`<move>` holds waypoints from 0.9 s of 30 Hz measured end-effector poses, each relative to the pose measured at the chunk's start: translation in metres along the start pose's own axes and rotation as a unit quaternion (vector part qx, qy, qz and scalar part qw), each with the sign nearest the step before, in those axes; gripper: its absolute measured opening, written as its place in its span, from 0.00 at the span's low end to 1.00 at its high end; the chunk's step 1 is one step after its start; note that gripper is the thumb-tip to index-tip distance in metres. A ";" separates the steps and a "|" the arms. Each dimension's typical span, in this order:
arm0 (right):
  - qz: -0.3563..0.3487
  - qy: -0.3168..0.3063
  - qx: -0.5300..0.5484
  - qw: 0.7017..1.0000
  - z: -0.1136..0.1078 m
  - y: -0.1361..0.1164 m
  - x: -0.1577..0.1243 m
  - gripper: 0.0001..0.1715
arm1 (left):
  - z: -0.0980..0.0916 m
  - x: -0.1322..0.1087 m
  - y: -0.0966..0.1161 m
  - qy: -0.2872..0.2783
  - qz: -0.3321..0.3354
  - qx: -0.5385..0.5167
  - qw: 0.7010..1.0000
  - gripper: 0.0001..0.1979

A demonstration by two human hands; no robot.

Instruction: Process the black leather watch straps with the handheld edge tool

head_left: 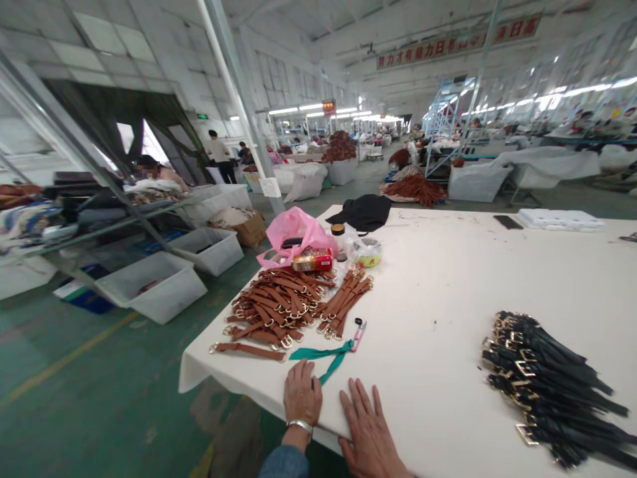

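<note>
My left hand (pixel 302 396) rests near the front edge of the white table (pixel 448 285), fingers curled loosely, touching the end of a green ribbon (pixel 323 354) tied to small pink snips (pixel 359 333). Beside it my right hand (pixel 367 428) lies flat on the table, fingers stretched out, holding nothing. A pile of brown leather straps with gold buckles (pixel 279 307) lies beyond my left hand, with one single strap (pixel 247 350) apart at the front. A heap of black straps with gold buckles (pixel 547 385) sits to the right.
Behind the brown pile are a pink plastic bag (pixel 293 232), a red packet (pixel 312 261), a small jar (pixel 338 230) and a black cloth (pixel 364 212). White bins (pixel 154 285) stand on the green floor at left. People work far off.
</note>
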State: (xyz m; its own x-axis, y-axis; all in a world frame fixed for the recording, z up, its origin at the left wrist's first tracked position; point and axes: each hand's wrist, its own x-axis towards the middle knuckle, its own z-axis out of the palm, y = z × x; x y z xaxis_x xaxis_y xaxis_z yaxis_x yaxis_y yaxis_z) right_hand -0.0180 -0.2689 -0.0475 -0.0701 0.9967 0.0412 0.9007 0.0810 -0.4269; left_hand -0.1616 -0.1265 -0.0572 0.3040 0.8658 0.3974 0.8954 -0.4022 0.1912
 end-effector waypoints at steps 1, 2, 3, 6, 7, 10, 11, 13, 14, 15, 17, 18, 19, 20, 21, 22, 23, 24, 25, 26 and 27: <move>0.001 0.001 -0.003 1.000 -0.001 -0.001 -0.001 0.47 | -0.001 0.000 0.001 0.000 -0.001 -0.001 1.000 0.15; 0.001 0.002 -0.005 1.000 -0.001 -0.001 -0.001 0.47 | -0.002 0.000 0.002 0.001 -0.002 -0.002 1.000 0.15; 0.002 0.002 -0.007 1.000 -0.001 -0.001 -0.001 0.47 | -0.003 0.000 0.003 0.002 -0.002 -0.004 1.000 0.14; 0.005 0.001 -0.015 1.000 -0.001 -0.002 -0.001 0.45 | -0.004 -0.001 0.004 0.009 -0.006 -0.010 1.000 0.13; 0.005 0.002 -0.019 1.000 0.000 -0.002 -0.001 0.45 | -0.004 -0.002 0.004 0.012 -0.007 -0.013 1.000 0.13; 0.007 0.004 -0.027 1.000 0.001 -0.002 0.000 0.43 | -0.003 -0.004 0.004 0.018 -0.010 -0.022 1.000 0.13; 0.008 0.005 -0.032 0.999 0.001 -0.002 0.001 0.43 | -0.003 -0.004 0.004 0.019 -0.009 -0.025 0.999 0.13; 0.014 0.004 -0.043 0.999 0.001 -0.003 0.001 0.42 | -0.001 -0.005 0.003 0.020 -0.006 -0.034 0.999 0.13; 0.019 0.002 -0.051 0.999 0.001 -0.004 0.002 0.42 | 0.000 -0.006 0.002 0.019 -0.003 -0.039 0.999 0.13; 0.024 0.000 -0.059 0.998 0.001 -0.005 0.002 0.42 | 0.001 -0.007 0.001 0.018 0.002 -0.045 0.999 0.14; 0.032 -0.005 -0.075 0.997 0.002 -0.006 0.003 0.43 | 0.002 -0.009 -0.002 0.012 0.017 -0.059 0.998 0.14; 0.035 -0.007 -0.084 0.996 0.002 -0.007 0.003 0.43 | 0.002 -0.011 -0.005 0.009 0.026 -0.067 0.997 0.15; 0.036 -0.007 -0.093 0.995 0.003 -0.007 0.003 0.42 | 0.001 -0.014 -0.009 0.004 0.037 -0.075 0.997 0.15; 0.038 -0.006 -0.103 0.994 0.004 -0.008 0.003 0.42 | 0.000 -0.018 -0.013 0.000 0.047 -0.082 0.996 0.16; 0.039 -0.005 -0.112 0.993 0.005 -0.008 0.003 0.41 | -0.001 -0.023 -0.017 -0.004 0.057 -0.089 0.994 0.16; 0.040 -0.004 -0.122 0.992 0.006 -0.008 0.003 0.41 | -0.003 -0.029 -0.022 -0.008 0.066 -0.096 0.993 0.17; 0.041 -0.001 -0.131 0.991 0.007 -0.008 0.002 0.40 | -0.005 -0.034 -0.027 -0.011 0.072 -0.102 0.992 0.17; 0.041 0.001 -0.139 0.989 0.009 -0.008 0.002 0.40 | -0.007 -0.040 -0.032 -0.014 0.077 -0.107 0.991 0.17; 0.040 0.004 -0.147 0.988 0.010 -0.008 0.002 0.40 | -0.010 -0.045 -0.036 -0.016 0.080 -0.111 0.990 0.18; 0.038 0.006 -0.154 0.987 0.011 -0.008 0.001 0.39 | -0.013 -0.049 -0.039 -0.018 0.081 -0.115 0.990 0.18; 0.036 0.009 -0.159 0.987 0.011 -0.008 0.001 0.39 | -0.015 -0.052 -0.042 -0.020 0.082 -0.118 0.989 0.18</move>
State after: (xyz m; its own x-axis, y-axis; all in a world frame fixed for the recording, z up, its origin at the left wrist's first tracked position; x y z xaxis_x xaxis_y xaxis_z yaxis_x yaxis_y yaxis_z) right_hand -0.0298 -0.2686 -0.0544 0.0033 0.9993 0.0375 0.9923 0.0013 -0.1237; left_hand -0.2201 -0.1594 -0.0723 0.4558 0.7925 0.4051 0.7331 -0.5924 0.3340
